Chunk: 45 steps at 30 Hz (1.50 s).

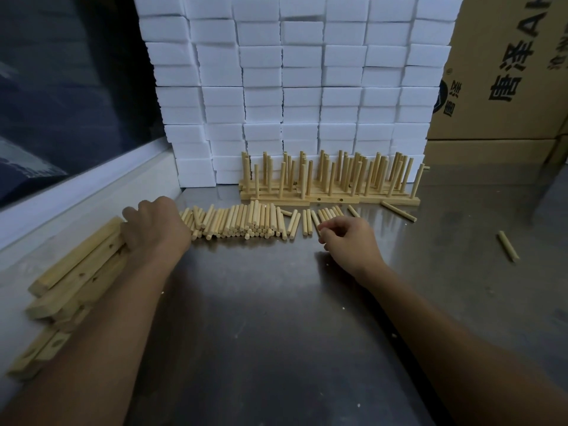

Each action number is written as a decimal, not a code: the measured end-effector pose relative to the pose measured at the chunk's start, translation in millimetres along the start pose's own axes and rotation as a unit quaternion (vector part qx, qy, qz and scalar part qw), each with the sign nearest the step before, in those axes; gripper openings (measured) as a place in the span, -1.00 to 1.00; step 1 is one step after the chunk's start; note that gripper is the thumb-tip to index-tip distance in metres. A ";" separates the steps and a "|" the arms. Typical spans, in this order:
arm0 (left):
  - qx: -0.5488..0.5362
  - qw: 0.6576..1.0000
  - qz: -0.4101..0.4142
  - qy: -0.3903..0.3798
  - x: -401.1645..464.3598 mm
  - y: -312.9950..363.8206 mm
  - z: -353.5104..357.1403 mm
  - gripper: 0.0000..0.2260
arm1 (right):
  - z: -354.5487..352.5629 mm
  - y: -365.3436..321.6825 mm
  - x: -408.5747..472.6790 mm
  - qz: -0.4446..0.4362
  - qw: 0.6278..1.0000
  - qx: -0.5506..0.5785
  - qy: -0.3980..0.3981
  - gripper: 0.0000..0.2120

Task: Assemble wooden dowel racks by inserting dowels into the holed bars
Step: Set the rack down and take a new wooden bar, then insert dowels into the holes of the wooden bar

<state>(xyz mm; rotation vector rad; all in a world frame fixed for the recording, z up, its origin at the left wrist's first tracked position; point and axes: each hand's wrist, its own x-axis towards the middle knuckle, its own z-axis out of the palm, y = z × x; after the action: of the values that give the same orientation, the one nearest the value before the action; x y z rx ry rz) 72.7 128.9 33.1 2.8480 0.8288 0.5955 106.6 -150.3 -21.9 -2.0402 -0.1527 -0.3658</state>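
A pile of loose wooden dowels (242,221) lies across the middle of the steel table (276,318). Holed wooden bars (76,265) are stacked at the left edge. My left hand (153,224) rests on the far end of that stack, fingers curled over the top bar. My right hand (350,238) sits at the right end of the dowel row, its fingertips pinching at a dowel (321,224) there. Several finished racks (332,179) with upright dowels stand behind the pile.
A wall of white foam blocks (292,81) rises at the back. Cardboard boxes (504,72) stand at the right. Stray dowels (508,245) lie on the table's right side. A window ledge (76,192) runs along the left.
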 end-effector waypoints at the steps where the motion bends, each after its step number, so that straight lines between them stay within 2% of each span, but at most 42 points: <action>1: 0.005 1.000 0.001 -0.003 0.2 -1.1 0.5 -0.82 | 0.1 0.0 0.0 0.000 1.000 0.000 -0.001 -0.85; 9: -0.041 0.999 0.028 0.018 0.0 -0.5 -2.2 -0.85 | 0.2 0.3 0.1 0.001 1.000 -0.010 -0.007 -0.85; 12: -0.078 0.996 0.017 0.038 -1.4 1.7 -3.5 -0.79 | 0.0 -0.3 -0.3 0.003 1.000 -0.015 -0.009 -0.85; 17: -0.214 0.974 0.009 0.073 0.4 6.7 -4.7 -0.77 | -0.7 -2.6 -2.2 0.003 1.000 -0.015 -0.007 -0.84; 20: -0.364 0.931 -0.019 0.033 -1.0 14.9 -9.1 -0.72 | -0.9 -3.4 -3.0 0.006 1.000 -0.015 -0.010 -0.84; 24: -0.596 0.791 -0.100 -0.100 -12.3 29.6 -15.5 -0.71 | -1.5 -6.5 -3.8 0.003 1.000 -0.021 -0.009 -0.83; 27: -0.672 0.711 -0.126 -0.160 -21.2 40.9 -18.8 -0.76 | -0.7 -13.0 -8.4 -0.029 0.999 -0.039 -0.019 -0.83; 31: -0.735 0.636 -0.122 -0.201 -32.2 55.5 -16.5 -0.72 | 5.0 -31.5 -20.4 -0.105 0.993 -0.010 -0.051 -0.90; 33: -0.750 0.616 -0.117 -0.208 -37.7 61.9 -13.1 -0.70 | 10.8 -46.2 -26.3 -0.099 0.987 0.054 -0.118 -0.87; 35: -0.756 0.612 -0.112 -0.203 -39.8 65.5 -9.7 -0.69 | 19.0 -57.7 -29.6 -0.077 0.974 0.101 -0.187 -0.83; 37: -0.758 0.612 -0.106 -0.196 -39.9 67.4 -6.6 -0.68 | 25.1 -64.2 -31.0 -0.048 0.967 0.121 -0.220 -0.75; 41: -0.751 0.627 -0.081 -0.193 -42.5 69.0 3.7 -0.76 | 22.7 -60.4 -30.0 0.004 0.959 0.198 -0.201 -0.78; 45: -0.717 0.622 -0.046 -0.312 -59.1 76.7 15.2 -0.79 | 19.0 -47.3 -29.9 0.002 0.967 0.220 -0.131 -0.70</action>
<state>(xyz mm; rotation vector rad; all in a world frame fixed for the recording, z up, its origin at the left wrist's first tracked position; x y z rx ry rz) 70.8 32.4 15.8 1.2665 0.1165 0.0489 69.7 -109.6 -0.2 -1.6385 -0.3597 -0.0469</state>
